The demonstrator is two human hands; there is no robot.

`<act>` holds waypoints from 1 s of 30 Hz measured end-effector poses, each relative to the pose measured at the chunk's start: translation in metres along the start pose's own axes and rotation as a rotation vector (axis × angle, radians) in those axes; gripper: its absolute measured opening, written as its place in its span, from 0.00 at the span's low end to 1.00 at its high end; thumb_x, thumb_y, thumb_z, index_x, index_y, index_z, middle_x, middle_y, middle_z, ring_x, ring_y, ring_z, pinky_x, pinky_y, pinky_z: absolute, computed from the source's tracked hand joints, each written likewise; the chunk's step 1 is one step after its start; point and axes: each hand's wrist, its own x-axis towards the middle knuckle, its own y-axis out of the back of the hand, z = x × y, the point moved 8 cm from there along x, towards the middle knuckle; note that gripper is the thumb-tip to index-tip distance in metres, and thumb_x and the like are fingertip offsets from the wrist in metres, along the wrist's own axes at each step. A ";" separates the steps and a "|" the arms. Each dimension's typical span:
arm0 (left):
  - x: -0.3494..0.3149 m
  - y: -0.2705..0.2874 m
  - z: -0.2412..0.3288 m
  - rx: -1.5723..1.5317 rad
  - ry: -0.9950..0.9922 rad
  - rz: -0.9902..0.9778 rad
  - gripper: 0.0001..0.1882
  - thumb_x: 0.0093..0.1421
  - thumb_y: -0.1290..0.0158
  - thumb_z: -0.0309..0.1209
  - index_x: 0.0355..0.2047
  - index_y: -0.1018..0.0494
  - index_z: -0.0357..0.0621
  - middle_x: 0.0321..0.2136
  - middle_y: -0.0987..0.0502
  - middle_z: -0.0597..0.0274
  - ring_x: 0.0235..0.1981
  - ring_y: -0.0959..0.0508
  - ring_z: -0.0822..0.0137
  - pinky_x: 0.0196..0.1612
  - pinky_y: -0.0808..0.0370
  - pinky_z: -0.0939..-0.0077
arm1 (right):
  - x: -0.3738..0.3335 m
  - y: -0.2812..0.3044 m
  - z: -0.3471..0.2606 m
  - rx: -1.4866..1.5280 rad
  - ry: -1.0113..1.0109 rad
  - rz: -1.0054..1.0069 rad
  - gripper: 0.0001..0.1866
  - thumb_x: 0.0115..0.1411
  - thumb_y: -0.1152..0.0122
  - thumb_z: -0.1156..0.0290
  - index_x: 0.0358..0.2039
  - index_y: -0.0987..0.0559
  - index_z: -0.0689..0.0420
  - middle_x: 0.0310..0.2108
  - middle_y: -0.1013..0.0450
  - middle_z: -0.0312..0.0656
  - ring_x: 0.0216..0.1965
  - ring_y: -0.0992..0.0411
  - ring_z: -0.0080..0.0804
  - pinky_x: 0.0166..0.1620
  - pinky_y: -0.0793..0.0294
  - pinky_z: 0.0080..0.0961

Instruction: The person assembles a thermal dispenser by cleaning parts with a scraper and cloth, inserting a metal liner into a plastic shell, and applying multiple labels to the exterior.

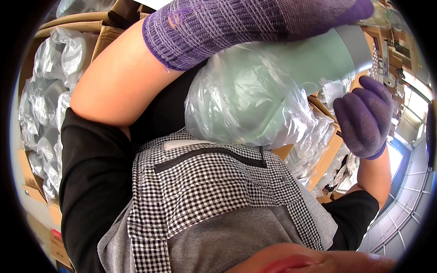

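Container (314, 57), part-bagged, may drop if slick film (218, 102) slips; our L hand (321, 17) lies along it, R hand (366, 119) curls apart, grips n/c to us.

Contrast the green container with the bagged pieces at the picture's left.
The green container is pale green with a grey end; the bagged pieces look greyish. The green container sticks partly out of its bag; the bagged pieces look more fully wrapped. Both have clear plastic around them.
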 end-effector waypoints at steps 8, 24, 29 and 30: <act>-0.001 -0.007 -0.018 -0.182 0.241 -0.019 0.10 0.65 0.48 0.33 0.34 0.27 0.38 0.23 0.27 0.55 0.26 0.25 0.57 0.32 0.27 0.67 | -0.019 0.017 0.021 0.473 -0.428 0.106 0.10 0.49 0.32 0.69 0.32 0.22 0.55 0.45 0.28 0.46 0.46 0.30 0.43 0.52 0.29 0.41; 0.000 -0.051 0.005 0.184 0.109 -0.307 0.13 0.61 0.42 0.37 0.44 0.22 0.46 0.36 0.19 0.58 0.36 0.18 0.63 0.42 0.21 0.67 | 0.115 0.067 0.054 0.010 -0.460 0.159 0.33 0.56 0.30 0.55 0.54 0.30 0.62 0.47 0.29 0.52 0.50 0.30 0.41 0.54 0.30 0.39; 0.021 -0.046 0.035 0.624 0.156 -0.420 0.15 0.67 0.50 0.42 0.38 0.24 0.43 0.29 0.19 0.55 0.33 0.17 0.58 0.40 0.23 0.61 | 0.007 0.088 0.105 0.274 -0.672 0.588 0.20 0.68 0.51 0.62 0.55 0.27 0.60 0.64 0.35 0.51 0.64 0.36 0.39 0.66 0.40 0.34; 0.019 -0.040 0.034 0.453 0.057 -0.254 0.11 0.66 0.50 0.36 0.34 0.27 0.41 0.19 0.26 0.53 0.24 0.22 0.49 0.33 0.25 0.56 | -0.008 0.083 0.104 0.122 -0.654 0.511 0.25 0.72 0.56 0.62 0.65 0.33 0.59 0.63 0.32 0.46 0.63 0.34 0.35 0.66 0.39 0.31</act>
